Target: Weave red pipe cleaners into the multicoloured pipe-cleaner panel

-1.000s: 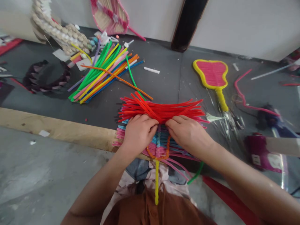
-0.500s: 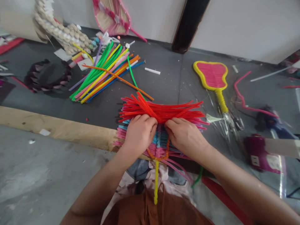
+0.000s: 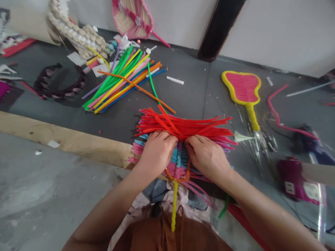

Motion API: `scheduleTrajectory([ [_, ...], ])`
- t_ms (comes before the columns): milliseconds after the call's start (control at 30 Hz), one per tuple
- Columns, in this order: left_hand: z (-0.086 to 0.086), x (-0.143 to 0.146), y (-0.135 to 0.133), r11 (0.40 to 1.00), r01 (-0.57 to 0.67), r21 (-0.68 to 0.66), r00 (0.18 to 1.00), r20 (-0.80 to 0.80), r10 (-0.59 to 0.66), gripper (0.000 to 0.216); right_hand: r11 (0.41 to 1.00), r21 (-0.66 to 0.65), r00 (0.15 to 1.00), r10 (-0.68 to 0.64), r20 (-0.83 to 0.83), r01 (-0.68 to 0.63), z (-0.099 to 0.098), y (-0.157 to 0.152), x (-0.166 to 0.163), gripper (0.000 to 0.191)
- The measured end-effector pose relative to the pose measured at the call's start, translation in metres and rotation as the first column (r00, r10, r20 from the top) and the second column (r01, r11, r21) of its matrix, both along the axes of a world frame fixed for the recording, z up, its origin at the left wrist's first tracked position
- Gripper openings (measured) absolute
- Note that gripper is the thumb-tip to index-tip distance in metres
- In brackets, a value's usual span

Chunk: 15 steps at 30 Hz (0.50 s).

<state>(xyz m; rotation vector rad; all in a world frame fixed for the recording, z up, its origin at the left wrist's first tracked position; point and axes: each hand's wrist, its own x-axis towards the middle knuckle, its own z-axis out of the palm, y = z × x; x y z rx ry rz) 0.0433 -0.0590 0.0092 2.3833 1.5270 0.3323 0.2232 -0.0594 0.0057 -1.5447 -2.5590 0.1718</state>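
Note:
Red pipe cleaners [image 3: 188,126] lie crosswise at the top of a fan-like piece made of pink, blue and purple pipe cleaners [image 3: 174,159]. My left hand [image 3: 160,148] is closed on the red ones left of the middle, knuckles up. On the other side of the centre, my right hand [image 3: 205,153] pinches the same red bundle. Both sets of fingertips are partly hidden beneath the hands. A twisted orange loop [image 3: 188,170] shows below them, and a yellow wrapped stem [image 3: 174,205] points down toward my lap.
A loose pile of coloured pipe cleaners [image 3: 123,82] lies at the upper left, beside a dark braided headband [image 3: 60,92]. To the right are a pink-and-yellow fan [image 3: 242,87] and a purple glue-gun-like tool [image 3: 298,179]. A wooden edge [image 3: 65,136] borders the dark table.
The whole view has shifted, so the table items appear slightly farther right. Both hands stay on the red pipe cleaners with hardly any change in grip.

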Motion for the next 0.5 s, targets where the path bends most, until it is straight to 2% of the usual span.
scheduleTrajectory([
  [167,-0.0008,-0.0045,-0.0069,0.996,0.014,0.083,1.0,-0.004,-0.014,0.02,1.0,-0.017,0.997,0.023,-0.08,-0.025,-0.0019,0.0002,0.0039,0.022],
  [500,0.0057,-0.0042,-0.0018,0.999,0.053,-0.007,0.997,-0.05,-0.054,0.024,0.999,-0.018,0.993,0.032,-0.115,-0.034,-0.0007,-0.0021,0.0047,0.025],
])
